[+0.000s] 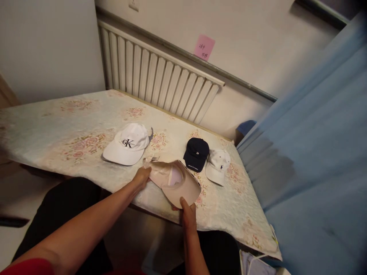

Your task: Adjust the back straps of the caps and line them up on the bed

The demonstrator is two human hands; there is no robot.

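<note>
A pale pink baseball cap (172, 179) lies upside down near the front edge of the floral-covered table (71, 126). My left hand (142, 177) grips the back of its crown, fingers closed on the fabric. My right hand (186, 212) pinches the front of its brim from below, thumb on top. A white cap with a black logo (127, 144) sits behind and to the left. A navy cap (196, 153) and a small white cap (218, 165) lie side by side to the right.
A white radiator (160, 80) runs along the wall behind the table, with a pink sticky note (204, 47) above it. A blue curtain (315, 160) hangs close on the right. My dark-trousered knees (65, 214) are under the table's front edge.
</note>
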